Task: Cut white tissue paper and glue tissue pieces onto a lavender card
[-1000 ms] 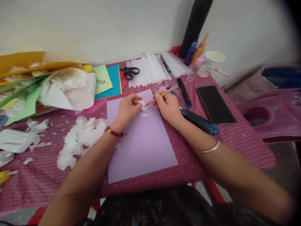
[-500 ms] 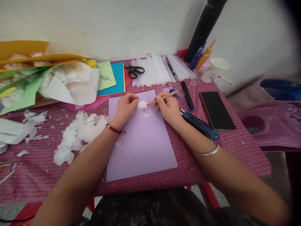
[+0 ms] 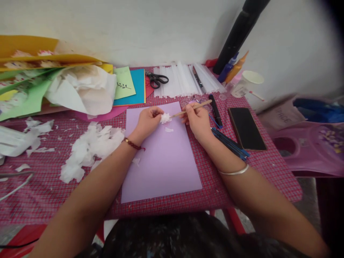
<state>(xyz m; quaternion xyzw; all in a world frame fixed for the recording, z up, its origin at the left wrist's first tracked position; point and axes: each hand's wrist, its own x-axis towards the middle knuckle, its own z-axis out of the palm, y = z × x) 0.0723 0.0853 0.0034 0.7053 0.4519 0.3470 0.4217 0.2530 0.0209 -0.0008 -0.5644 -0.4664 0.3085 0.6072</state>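
My left hand (image 3: 151,120) is closed, thumb and fingers pinching the edge of a small ruffled white paper flower (image 3: 166,118) over the upper part of a lilac sheet of paper (image 3: 161,168). A flat wooden stick (image 3: 197,106) slants through the closed fingers of my right hand (image 3: 196,118). Its narrow tip points left and is at the flower's right edge; whether it touches is too small to tell. Just below the flower, a white paper scrap (image 3: 168,129) lies on the sheet. A heap of torn white tissue paper (image 3: 92,147) is left of my left forearm.
Black-handled scissors (image 3: 157,79), white strips (image 3: 174,80) and a pen lie at the back. Right of my hand are a black marker (image 3: 215,111), a blue-black tool (image 3: 231,143) and a phone (image 3: 246,128). Glue bottles and a paper cup (image 3: 248,84) stand back right; coloured papers pile up left.
The whole view has shifted slightly. My right hand and the wooden stick have moved a little to the right relative to the sheet. Both hands keep their hold.
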